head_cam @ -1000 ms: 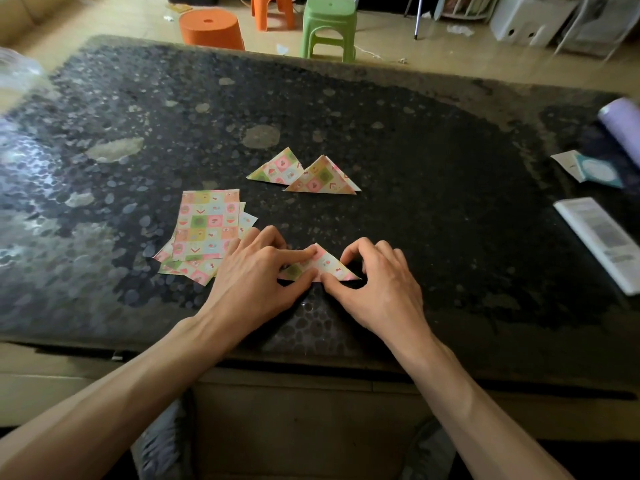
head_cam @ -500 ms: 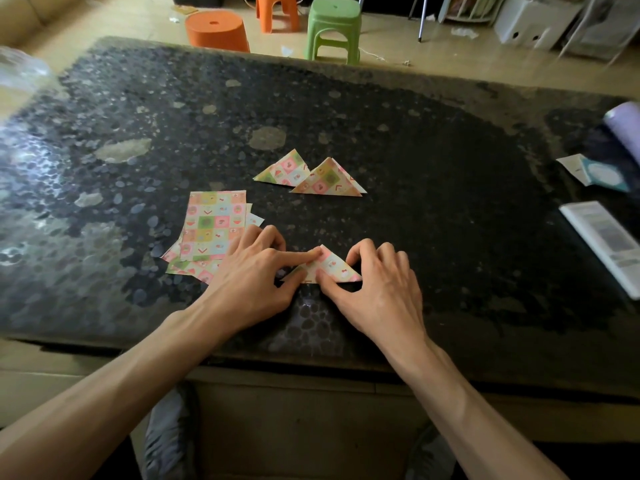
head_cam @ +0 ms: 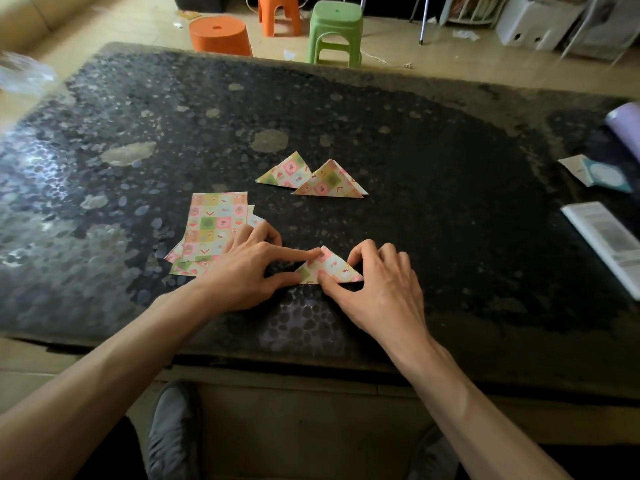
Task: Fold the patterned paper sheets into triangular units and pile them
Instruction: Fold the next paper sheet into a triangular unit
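L hand [head_cam: 249, 271] pressed folded triangle [head_cam: 334, 267] flat w/ straight index and thumb; R hand [head_cam: 381, 285] pinched its right corner, fingers curled. Triangle lay on table [head_cam: 433, 161] near front edge, beside sheet stack [head_cam: 211, 223], finished units [head_cam: 311, 176] beyond.

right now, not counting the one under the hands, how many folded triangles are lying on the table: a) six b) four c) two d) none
c: a left triangle and a right triangle lie side by side further back, beyond the triangle being folded that the left hand and right hand touch.
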Demonstrator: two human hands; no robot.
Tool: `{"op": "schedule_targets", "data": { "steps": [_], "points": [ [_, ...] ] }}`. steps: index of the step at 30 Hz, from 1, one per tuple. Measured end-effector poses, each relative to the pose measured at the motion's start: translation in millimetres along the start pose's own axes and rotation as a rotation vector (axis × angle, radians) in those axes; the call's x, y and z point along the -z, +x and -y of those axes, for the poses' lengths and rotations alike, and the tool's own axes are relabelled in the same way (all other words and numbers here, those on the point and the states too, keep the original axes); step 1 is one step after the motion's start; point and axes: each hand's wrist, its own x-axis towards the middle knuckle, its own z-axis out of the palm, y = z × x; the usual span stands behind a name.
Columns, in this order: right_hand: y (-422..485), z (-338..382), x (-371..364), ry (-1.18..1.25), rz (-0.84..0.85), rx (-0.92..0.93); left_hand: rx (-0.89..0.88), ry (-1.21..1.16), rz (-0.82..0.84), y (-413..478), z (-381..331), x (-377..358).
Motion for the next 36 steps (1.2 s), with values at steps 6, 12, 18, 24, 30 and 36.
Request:
{"op": "schedule_targets", "data": {
  "steps": [6, 12, 18, 24, 30, 36],
  "points": [
    [1, -1, -2, 0.001, -0.003, 0.004, -0.035, 0.045, 0.046, 5, 1, 10],
    [-5, 4, -7, -0.087, -0.091, 0.021, -0.045, 0.095, 0.025, 6, 0, 12],
    [-8, 12, -11, -0.164, -0.104, -0.002, -0.038, 0.084, 0.034, 5, -2, 12],
    [-6, 16, -12, -0.199, -0.091, -0.037, -0.056, 0.099, 0.023, 7, -2, 13],
    [-5, 18, -10, -0.195, -0.074, -0.053, -0.054, 0.094, 0.037, 8, -4, 14],
    [-3, 8, -5, -0.052, -0.026, -0.04, -0.052, 0.099, 0.032, 9, -2, 15]
  ]
}}
